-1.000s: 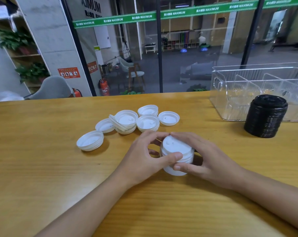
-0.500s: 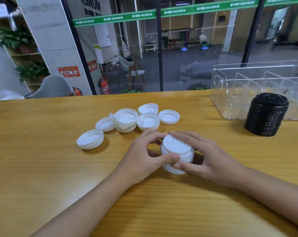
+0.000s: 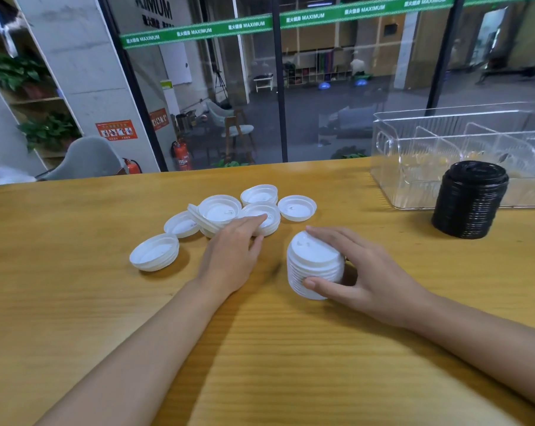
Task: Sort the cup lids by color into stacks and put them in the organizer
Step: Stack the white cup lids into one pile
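A stack of white lids (image 3: 315,264) stands on the wooden table (image 3: 76,318), a bit tilted. My right hand (image 3: 367,278) holds it, thumb on the near side and fingers over the far top edge. My left hand (image 3: 232,250) reaches forward with straight fingers, its fingertips touching a small pile of white lids (image 3: 271,216) in the loose group. Several more loose white lids (image 3: 220,209) lie upside down around it, one apart at the left (image 3: 154,252). A tall stack of black lids (image 3: 470,199) stands at the right in front of the clear organizer (image 3: 386,179).
The clear organizer with dividers sits at the table's far right edge. A glass wall runs behind the table's far edge. Bare wood lies between me and the lids.
My left hand has let go of the white stack and moved forward-left to the loose lids. My right hand stays on the stack.
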Action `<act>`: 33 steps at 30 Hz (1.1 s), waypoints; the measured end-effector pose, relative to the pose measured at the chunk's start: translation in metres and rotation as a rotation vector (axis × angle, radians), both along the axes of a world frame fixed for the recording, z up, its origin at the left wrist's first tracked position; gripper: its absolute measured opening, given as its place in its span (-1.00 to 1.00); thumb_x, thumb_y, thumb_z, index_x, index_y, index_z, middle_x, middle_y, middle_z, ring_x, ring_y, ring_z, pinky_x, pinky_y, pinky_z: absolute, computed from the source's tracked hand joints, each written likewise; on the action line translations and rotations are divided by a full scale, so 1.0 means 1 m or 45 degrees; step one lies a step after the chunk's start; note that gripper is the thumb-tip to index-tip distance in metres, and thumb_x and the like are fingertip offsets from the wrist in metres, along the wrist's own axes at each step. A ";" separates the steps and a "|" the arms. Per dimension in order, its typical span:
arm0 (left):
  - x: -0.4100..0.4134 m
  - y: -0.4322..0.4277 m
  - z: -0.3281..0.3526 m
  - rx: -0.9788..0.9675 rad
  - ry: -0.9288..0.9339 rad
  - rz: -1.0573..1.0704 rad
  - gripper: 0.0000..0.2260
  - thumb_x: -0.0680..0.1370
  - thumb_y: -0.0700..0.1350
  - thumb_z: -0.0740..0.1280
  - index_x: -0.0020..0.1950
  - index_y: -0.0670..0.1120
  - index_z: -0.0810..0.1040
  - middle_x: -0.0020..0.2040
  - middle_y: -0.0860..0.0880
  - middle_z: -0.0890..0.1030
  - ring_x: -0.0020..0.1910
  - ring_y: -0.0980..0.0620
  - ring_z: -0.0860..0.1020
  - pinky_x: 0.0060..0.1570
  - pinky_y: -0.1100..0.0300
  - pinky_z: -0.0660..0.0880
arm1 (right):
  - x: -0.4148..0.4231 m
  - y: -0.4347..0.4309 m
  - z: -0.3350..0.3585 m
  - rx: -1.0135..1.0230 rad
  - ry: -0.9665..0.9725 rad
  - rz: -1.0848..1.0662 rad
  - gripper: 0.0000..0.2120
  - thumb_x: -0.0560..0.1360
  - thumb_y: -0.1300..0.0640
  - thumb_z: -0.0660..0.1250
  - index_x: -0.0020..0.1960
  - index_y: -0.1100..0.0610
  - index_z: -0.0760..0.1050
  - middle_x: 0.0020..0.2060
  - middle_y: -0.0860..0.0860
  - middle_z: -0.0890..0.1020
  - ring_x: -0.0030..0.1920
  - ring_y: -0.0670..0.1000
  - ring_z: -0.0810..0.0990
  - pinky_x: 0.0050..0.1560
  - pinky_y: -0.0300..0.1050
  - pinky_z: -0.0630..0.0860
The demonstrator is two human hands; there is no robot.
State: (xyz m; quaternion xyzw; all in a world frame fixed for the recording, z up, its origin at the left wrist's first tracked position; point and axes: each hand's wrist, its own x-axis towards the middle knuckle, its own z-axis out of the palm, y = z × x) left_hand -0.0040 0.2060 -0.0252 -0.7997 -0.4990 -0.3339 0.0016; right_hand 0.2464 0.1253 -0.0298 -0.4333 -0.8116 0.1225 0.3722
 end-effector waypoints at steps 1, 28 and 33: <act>0.000 0.000 0.000 -0.002 -0.003 0.034 -0.66 0.67 -0.16 0.35 0.46 -0.03 0.59 0.26 -0.01 0.70 0.27 -0.06 0.61 0.21 -0.04 0.56 | 0.000 0.000 0.000 -0.004 0.002 0.000 -0.30 0.52 -0.25 0.46 0.56 -0.03 0.40 0.43 -0.23 0.49 0.44 -0.25 0.45 0.42 -0.41 0.29; -0.002 -0.055 0.047 -0.151 -1.025 -0.033 -0.77 0.57 -0.12 0.53 0.23 -0.03 0.72 -0.02 0.08 0.76 -0.16 0.13 0.72 -0.13 0.34 0.60 | -0.001 -0.005 0.004 -0.059 0.064 -0.013 -0.35 0.54 -0.31 0.38 0.54 -0.09 0.40 0.34 -0.29 0.52 0.37 -0.22 0.50 0.33 -0.30 0.43; 0.013 -0.065 0.043 -0.527 -1.205 -0.228 -0.68 0.60 -0.15 0.47 0.36 -0.03 0.64 -0.04 -0.13 0.68 -0.24 0.09 0.72 -0.13 0.13 0.70 | -0.002 -0.004 0.006 -0.118 0.113 0.036 -0.23 0.55 -0.17 0.46 0.65 -0.16 0.17 0.44 -0.30 0.50 0.40 -0.23 0.50 0.32 -0.36 0.41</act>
